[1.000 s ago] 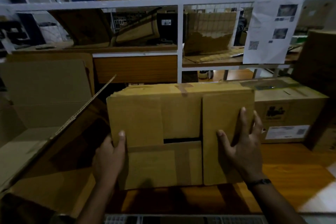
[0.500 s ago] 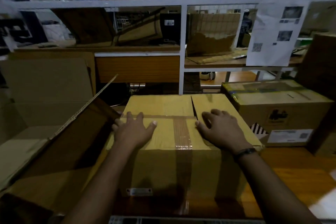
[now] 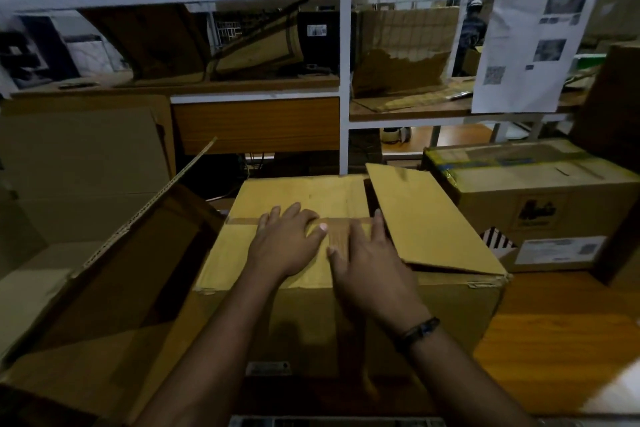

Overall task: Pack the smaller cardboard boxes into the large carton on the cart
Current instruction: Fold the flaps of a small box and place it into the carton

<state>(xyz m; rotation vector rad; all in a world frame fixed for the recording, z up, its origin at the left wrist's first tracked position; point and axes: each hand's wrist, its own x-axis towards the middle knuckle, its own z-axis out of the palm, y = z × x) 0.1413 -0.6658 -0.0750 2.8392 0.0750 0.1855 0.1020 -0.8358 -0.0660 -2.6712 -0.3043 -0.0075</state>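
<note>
A brown cardboard box [image 3: 304, 315] stands on the wooden table in front of me, its taped top facing up. My left hand [image 3: 287, 243] lies flat on the top, fingers spread, pressing the left flap beside the tape strip. My right hand [image 3: 367, 263] rests on the tape at the centre seam, fingers straight. The box's right top flap [image 3: 429, 218] has sprung up and tilts above the top. To the left, a large open carton [image 3: 114, 274] leans with its flap raised toward the box.
A second sealed box [image 3: 540, 204] with labels sits at the right on the wooden table [image 3: 561, 333]. Behind runs a white metal shelf frame [image 3: 343, 87] holding flattened cardboard, with a printed paper sheet [image 3: 530, 45] hanging at right. Flat cardboard stands at the far left.
One second ago both hands held the box tipped with its bottom toward me. It now stands upright; both hands moved to the centre seam and the right flap has lifted.
</note>
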